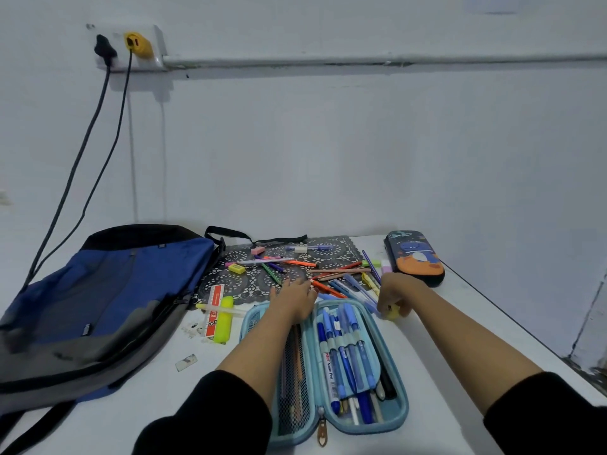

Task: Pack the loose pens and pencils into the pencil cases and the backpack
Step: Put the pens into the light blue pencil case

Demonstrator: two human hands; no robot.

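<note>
Head view: left hand [295,298], fingers [297,286] straight, touches loose pens [328,289] ahead — right hand [399,292] pinches yellow item [393,312].

backpack [108,290] blue-grey | open case [308,362] light blue | mat [236,284] black lace | closed case [414,257] navy-orange

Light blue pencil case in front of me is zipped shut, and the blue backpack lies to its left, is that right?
No. The light blue pencil case lies open, with pens in its loops, as the head view shows. The blue backpack does lie to its left.
</note>
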